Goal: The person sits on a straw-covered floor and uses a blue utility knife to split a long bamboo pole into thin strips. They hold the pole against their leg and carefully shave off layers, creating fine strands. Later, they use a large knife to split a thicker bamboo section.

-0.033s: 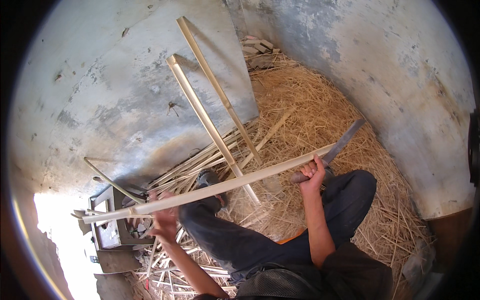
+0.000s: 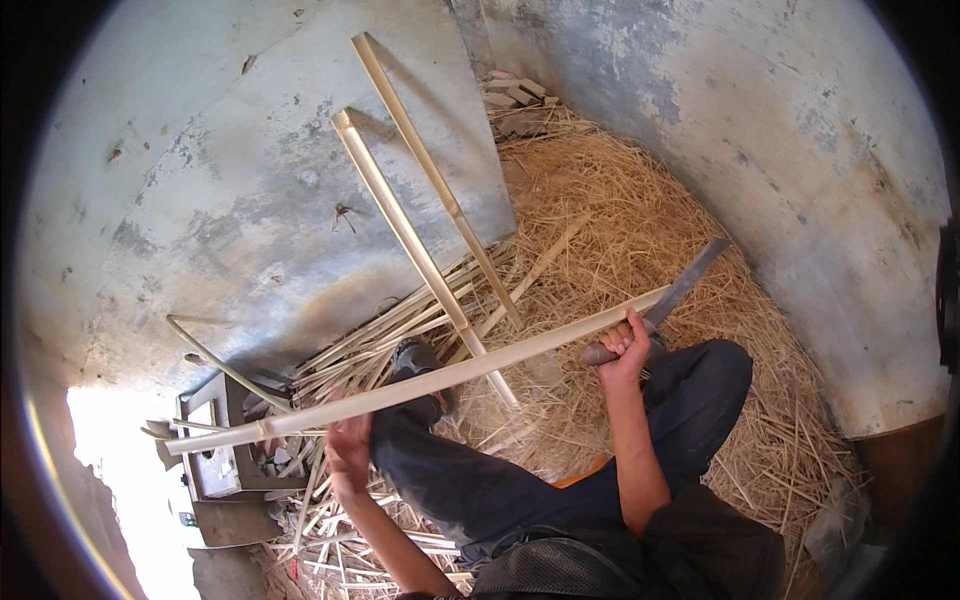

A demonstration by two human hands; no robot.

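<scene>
A long, pale split bamboo strip (image 2: pixel 470 369) stretches across in front of me, its right end meeting the blade of a large knife (image 2: pixel 692 277). My right hand (image 2: pixel 627 350) is closed round the knife's wooden handle, with the thumb up against the strip near its right end. My left hand (image 2: pixel 348 450) is just below the left part of the strip, at its lower edge. Motion blurs its fingers and the strip partly covers them, so I cannot make out whether they grip it.
Two split bamboo lengths (image 2: pixel 400 220) lean on the grey wall (image 2: pixel 240 190). Shavings (image 2: pixel 610 200) cover the floor at the right and back, with thin strips (image 2: pixel 360 345) piled by my shoe (image 2: pixel 415 355). A box-like frame (image 2: pixel 215 465) stands at the left, beside a bright opening.
My left hand has moved right along the strip, toward my knee, and its fingers look less spread. My right hand, the knife and the strip hold nearly the same place.
</scene>
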